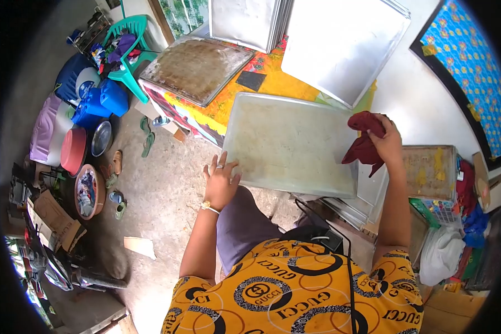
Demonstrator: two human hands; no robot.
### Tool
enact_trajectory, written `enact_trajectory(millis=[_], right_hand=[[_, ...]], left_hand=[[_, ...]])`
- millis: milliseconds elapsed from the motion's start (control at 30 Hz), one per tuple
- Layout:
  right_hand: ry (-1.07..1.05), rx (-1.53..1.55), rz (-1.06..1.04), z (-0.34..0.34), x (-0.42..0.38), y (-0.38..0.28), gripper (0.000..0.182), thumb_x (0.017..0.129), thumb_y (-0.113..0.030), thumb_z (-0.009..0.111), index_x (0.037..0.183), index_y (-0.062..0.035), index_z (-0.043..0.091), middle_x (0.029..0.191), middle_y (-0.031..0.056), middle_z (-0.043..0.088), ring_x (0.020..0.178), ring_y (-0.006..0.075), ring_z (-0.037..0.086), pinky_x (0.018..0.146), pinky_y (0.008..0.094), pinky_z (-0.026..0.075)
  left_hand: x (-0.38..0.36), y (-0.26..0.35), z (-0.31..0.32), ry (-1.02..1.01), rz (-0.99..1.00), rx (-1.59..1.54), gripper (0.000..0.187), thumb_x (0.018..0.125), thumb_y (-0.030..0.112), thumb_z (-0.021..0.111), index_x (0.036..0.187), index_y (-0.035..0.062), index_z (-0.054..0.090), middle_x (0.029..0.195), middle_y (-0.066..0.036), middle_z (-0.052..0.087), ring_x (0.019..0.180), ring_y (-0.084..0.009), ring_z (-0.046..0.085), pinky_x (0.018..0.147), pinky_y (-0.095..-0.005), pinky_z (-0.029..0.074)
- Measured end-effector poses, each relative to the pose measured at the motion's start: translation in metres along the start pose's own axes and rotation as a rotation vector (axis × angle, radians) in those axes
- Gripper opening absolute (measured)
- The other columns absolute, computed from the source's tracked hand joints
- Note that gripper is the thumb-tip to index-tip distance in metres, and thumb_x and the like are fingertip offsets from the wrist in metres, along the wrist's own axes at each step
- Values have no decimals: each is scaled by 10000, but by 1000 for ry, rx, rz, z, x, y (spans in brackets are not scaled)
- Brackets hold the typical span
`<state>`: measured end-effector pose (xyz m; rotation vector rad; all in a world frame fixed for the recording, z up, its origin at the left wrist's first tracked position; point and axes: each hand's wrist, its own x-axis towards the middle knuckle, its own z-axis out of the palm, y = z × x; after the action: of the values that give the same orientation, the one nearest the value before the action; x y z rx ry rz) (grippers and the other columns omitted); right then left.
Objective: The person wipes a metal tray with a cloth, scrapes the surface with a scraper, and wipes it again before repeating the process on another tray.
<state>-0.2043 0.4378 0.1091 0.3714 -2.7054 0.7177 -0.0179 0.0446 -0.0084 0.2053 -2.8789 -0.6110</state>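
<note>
R hand gripping maroon cloth, L hand w/ fingers splayed, prob touching tray

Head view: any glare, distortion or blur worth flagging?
Head view: strong wide-angle bowing, black corners. Head view: glare nearly whitens the upright panel and bleaches the floor near the bottom edge. Head view: shirt lettering reads clearly; folds in the dark red cloth stay discernible.

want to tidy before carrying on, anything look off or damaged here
The flat tray on the table stands out: brown and blotchy, while the upright trays are bright silver. On the floor, green sandals lie askew and a pale scrap sits loose.
</note>
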Motion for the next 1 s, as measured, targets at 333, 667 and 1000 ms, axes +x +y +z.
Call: enact_trajectory(millis=[333,667,1000], right_hand=[[-224,-259,-44,155,-38,-10,707,712,-540,658,1323,-239,469,1315,226,436,1250,423,372,1017,557,291],[-116,-276,-45,164,-37,-3,688,694,-554,659,1291,-252,503,1281,189,459,1228,381,399,1020,525,295],[-111,-255,-26,163,-39,-3,676,685,-538,671,1281,-263,510,1292,173,451,1225,375,400,1006,518,311]], left_hand=[[261,-55,32,-3,-284,-213,431,742,386,693,941,4,674,952,-222,658,903,-358,635,798,-380,504],[363,21,75,-295,-641,314,749,799,376,615,1392,32,315,1417,-207,364,1306,-408,327,975,-647,242],[374,11,82,-415,-813,301,1091,604,477,793,1431,49,225,1473,-142,256,1323,-360,270,1020,-618,223]])
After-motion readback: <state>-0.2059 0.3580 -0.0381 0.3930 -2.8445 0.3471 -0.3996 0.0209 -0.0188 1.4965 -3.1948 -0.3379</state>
